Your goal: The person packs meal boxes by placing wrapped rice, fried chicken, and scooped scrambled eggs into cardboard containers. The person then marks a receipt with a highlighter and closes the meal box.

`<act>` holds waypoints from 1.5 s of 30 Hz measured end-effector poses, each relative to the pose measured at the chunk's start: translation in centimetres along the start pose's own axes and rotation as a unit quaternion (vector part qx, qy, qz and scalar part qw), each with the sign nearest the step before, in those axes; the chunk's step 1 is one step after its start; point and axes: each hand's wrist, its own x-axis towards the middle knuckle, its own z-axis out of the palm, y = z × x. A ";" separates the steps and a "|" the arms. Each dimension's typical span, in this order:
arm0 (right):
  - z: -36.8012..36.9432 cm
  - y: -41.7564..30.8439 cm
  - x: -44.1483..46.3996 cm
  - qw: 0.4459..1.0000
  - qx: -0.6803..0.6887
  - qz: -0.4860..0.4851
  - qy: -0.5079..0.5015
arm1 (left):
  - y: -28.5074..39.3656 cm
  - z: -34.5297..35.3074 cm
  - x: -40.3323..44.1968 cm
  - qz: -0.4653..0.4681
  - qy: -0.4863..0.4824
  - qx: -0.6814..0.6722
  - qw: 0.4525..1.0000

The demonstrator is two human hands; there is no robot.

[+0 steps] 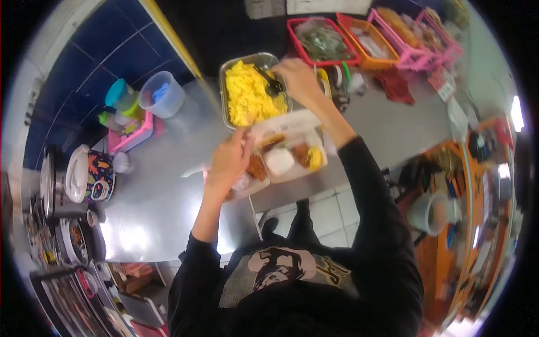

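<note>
My left hand (229, 160) grips the left side of an open takeout box (297, 175), its fingers at the lid edge. Inside the box sit white rice (279, 160), browned pieces of food (256, 167) and a bit of yellow egg (315, 159). Behind it is a metal tray (224, 106) of scrambled eggs (243, 90), with a black spoon (273, 86) lying in the eggs. My right hand (297, 80) is over the tray's right rim, close beside the spoon. Blur hides whether its fingers hold the spoon.
Red (292, 42), orange (382, 63) and pink baskets (412, 56) line the back right. Left on the metal counter (163, 185) stand a clear tub (163, 95), a pink bin (137, 137) and a patterned cooker (101, 174). Shelves (471, 224) rise at right.
</note>
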 end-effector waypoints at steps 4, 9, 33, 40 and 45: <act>7.4 4.8 6.0 0.949 -0.123 -0.282 -0.074 | 2.7 1.1 -0.2 -0.112 -0.130 0.084 0.982; 10.0 10.7 8.4 0.855 -0.186 -0.462 -0.143 | 3.6 3.9 1.9 -0.201 -0.125 0.085 0.968; 2.6 11.0 5.4 0.942 0.051 -0.216 -0.250 | 2.0 9.7 8.4 -0.494 -0.136 -0.548 0.661; 2.8 10.5 4.5 0.942 0.050 -0.211 -0.258 | 1.6 9.8 7.8 -0.515 -0.089 -0.660 0.540; 2.8 9.8 4.9 0.935 0.034 -0.209 -0.284 | 1.1 10.6 8.1 -0.492 -0.050 -0.689 0.530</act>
